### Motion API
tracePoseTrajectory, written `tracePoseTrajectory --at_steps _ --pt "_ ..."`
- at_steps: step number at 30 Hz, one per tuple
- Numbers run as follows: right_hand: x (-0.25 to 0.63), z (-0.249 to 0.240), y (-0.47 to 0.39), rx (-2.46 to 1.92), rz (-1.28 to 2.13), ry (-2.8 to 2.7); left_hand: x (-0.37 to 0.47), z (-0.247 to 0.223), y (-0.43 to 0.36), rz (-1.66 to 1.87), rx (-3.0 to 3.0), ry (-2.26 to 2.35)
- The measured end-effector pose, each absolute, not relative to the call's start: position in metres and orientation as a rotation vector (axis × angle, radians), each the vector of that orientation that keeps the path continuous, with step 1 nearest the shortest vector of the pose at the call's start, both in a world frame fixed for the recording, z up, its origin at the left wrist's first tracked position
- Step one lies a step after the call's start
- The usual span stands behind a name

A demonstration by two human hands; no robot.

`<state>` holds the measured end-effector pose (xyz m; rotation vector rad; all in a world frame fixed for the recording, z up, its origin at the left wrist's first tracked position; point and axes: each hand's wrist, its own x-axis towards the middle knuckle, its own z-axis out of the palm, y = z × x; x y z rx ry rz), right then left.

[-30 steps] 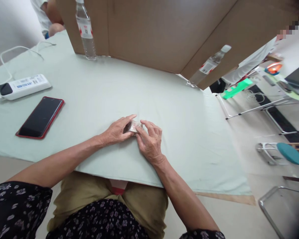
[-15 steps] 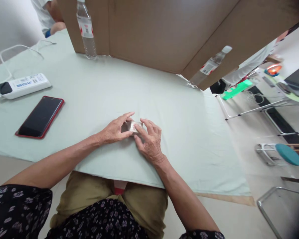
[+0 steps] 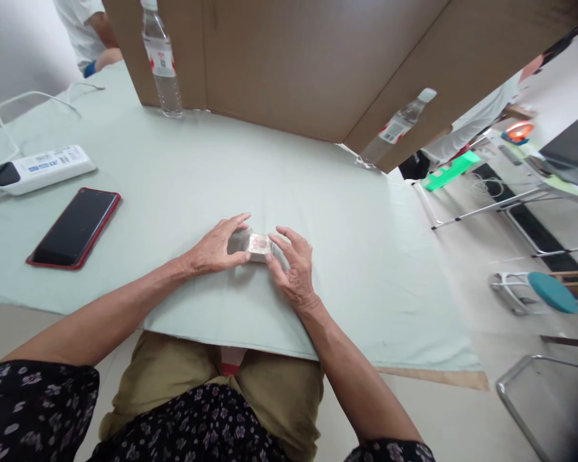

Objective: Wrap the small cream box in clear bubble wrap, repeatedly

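Note:
A small pale block, with reddish print on its top, lies between my hands near the table's front edge; it could be a stack of cards, but I cannot tell for sure. On its left side my left hand curves around it, the thumb at the near corner and the fingers at the far side. From the right, my right hand holds the other end between thumb and fingers. The block's top shows uncovered between them.
A red-cased phone and a white power strip lie on the left. Brown cardboard stands across the back, with a water bottle at left and another bottle at right. A teal-topped stool is beyond the table.
My right fingers have come off the block's top to its right end, uncovering the print. My left hand has shifted slightly left. The view has turned a little.

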<state>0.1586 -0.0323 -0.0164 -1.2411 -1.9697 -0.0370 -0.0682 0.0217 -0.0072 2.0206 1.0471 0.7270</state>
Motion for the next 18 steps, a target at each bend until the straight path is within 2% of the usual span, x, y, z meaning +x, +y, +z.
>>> tracePoseTrajectory --at_steps 5,12,18 --pt "0.150 -0.017 -0.032 -1.264 -0.135 -2.127 -0.061 -0.012 0.022 0.685 2.122 1.017" --pt "0.156 -0.015 -0.034 -1.332 -0.032 -1.958 -0.058 -0.011 0.020 0.690 2.152 1.070" --pt "0.165 -0.010 -0.030 -1.269 -0.083 -2.010 -0.058 -0.013 0.017 0.766 2.196 0.980"
